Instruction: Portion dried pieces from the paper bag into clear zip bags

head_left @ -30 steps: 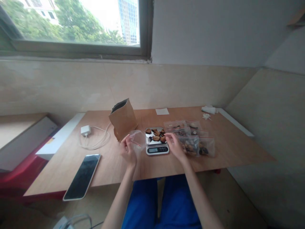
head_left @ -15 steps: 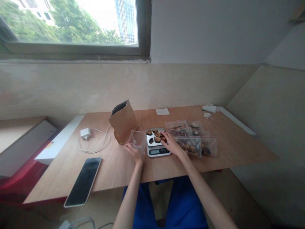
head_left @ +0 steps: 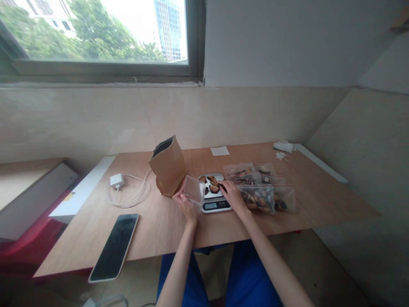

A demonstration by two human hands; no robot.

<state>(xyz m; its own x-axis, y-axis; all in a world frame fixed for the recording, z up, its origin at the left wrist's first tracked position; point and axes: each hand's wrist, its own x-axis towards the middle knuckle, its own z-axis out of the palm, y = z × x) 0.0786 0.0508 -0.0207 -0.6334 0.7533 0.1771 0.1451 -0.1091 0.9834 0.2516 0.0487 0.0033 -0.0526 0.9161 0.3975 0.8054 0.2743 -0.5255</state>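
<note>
Several brown, dark-edged dried slices [head_left: 213,188] lie on the white plate of a digital kitchen scale [head_left: 217,206]. My right hand [head_left: 232,194] reaches over the plate's right side, its fingertips closed on a dark slice. To the left of the scale, my left hand [head_left: 186,206] pinches a clear zip bag [head_left: 193,189] by its edge, the bag tilted toward the plate. Just behind that hand stands an open brown paper bag [head_left: 169,166]; its contents are hidden. Filled clear zip bags [head_left: 258,197] with similar pieces lie right of the scale.
A phone [head_left: 114,247] lies at the table's front left, overhanging the edge. Behind it are a white charger [head_left: 116,181] and its coiled cable. A white paper slip [head_left: 220,151] lies at the back, and crumpled white plastic [head_left: 284,146] at the back right.
My right fingers have closed on a slice at the plate's right side. My left hand has brought the clear bag closer to the scale, over its left edge. The view has shifted slightly.
</note>
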